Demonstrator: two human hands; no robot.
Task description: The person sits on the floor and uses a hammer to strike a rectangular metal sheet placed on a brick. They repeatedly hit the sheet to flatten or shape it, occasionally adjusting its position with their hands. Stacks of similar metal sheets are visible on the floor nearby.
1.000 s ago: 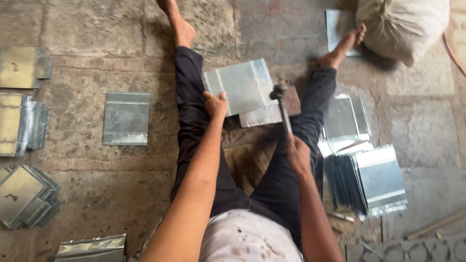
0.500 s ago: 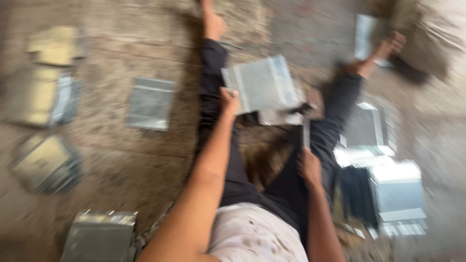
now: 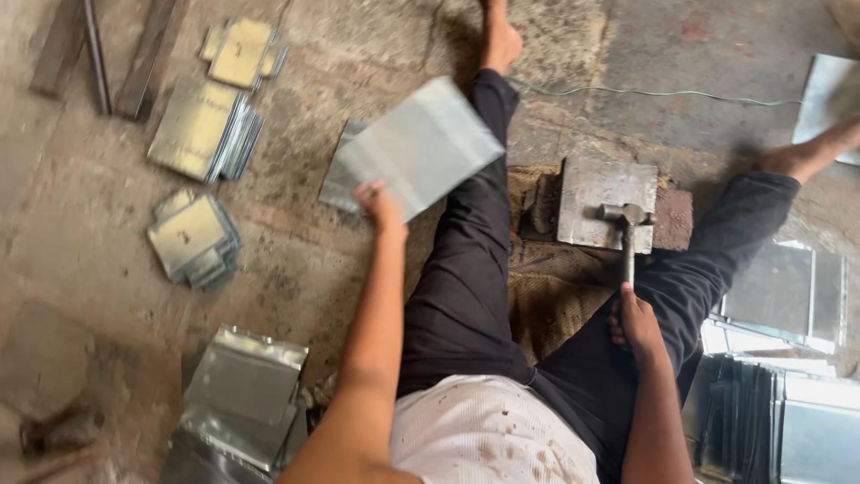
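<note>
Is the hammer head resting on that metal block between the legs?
Touching, as far as it shows. In the head view the hammer, held by the right hand, lies with its head against the metal block, no gap visible.

Grey metal sheet (image 3: pixel 421 148) held tilted over the left leg; hammer (image 3: pixel 626 224) head rests on the steel block.

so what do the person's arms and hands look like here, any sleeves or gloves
Both arms are bare along all of their visible length; no sleeves show. The left hand and right hand are bare too: no gloves, rings, watch or bands can be seen. The arms are slim. The only clothing near them is a white top with small brownish stains and dark trousers.
</note>
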